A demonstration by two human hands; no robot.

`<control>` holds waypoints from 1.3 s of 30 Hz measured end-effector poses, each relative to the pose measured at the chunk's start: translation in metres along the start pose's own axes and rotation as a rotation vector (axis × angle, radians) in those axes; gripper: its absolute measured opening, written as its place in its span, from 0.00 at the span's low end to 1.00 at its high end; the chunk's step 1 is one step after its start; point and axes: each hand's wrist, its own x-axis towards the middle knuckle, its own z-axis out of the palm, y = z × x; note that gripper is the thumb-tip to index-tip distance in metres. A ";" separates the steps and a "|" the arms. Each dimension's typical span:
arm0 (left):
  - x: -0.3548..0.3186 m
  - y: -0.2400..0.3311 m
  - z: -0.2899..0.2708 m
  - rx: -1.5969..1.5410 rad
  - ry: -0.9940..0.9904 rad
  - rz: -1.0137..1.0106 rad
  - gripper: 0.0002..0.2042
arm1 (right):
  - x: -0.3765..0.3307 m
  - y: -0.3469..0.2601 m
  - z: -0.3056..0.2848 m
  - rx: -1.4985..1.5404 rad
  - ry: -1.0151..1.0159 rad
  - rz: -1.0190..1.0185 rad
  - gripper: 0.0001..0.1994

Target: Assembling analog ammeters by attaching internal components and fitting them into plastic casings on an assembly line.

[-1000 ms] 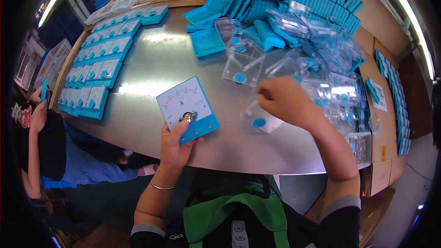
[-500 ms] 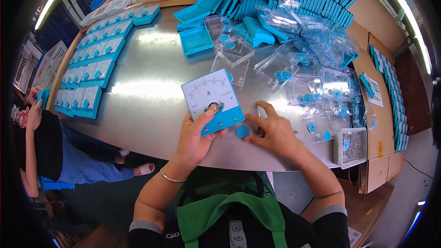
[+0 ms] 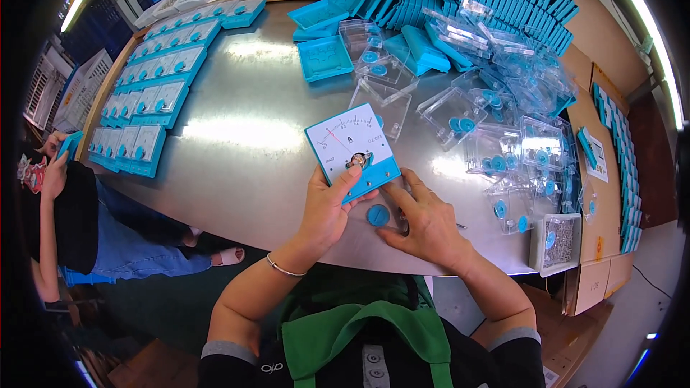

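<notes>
My left hand point(image 3: 327, 205) grips a square panel meter point(image 3: 350, 140) by its lower edge, tilted up. The meter has a teal base, a white dial with a thin red needle, and exposed metal parts at the lower middle, where my thumb presses. Beside it, my right hand point(image 3: 430, 226) rests low over the table, thumb and fingers apart. Its index fingertip is close to the meter's lower right corner. A round blue disc point(image 3: 378, 215) lies on the table near the right thumb. Something dark shows partly under that hand, and a thin metal tip point(image 3: 461, 226) sticks out beyond it.
Clear covers with blue discs point(image 3: 496, 162) are heaped at the right, near a white box of small metal parts point(image 3: 557, 244). Teal cases point(image 3: 327, 57) are piled behind. Rows of meters point(image 3: 147, 97) line the left edge, where another person point(image 3: 57, 194) sits holding a teal part.
The view has shifted slightly, moving the scene. My right hand has drawn closer to the meter, its thumb still beside the blue disc. My left hand keeps its hold.
</notes>
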 end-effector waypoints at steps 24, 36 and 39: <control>-0.032 0.029 -0.024 0.130 -0.060 -0.050 0.16 | -0.024 0.023 -0.068 0.337 0.046 0.189 0.28; -0.051 0.006 0.006 -0.154 -0.237 -0.539 0.26 | 0.004 0.009 -0.057 0.448 -0.052 0.073 0.29; -0.052 0.005 0.002 -0.155 -0.244 -0.551 0.27 | 0.004 0.007 -0.057 0.466 -0.062 0.060 0.29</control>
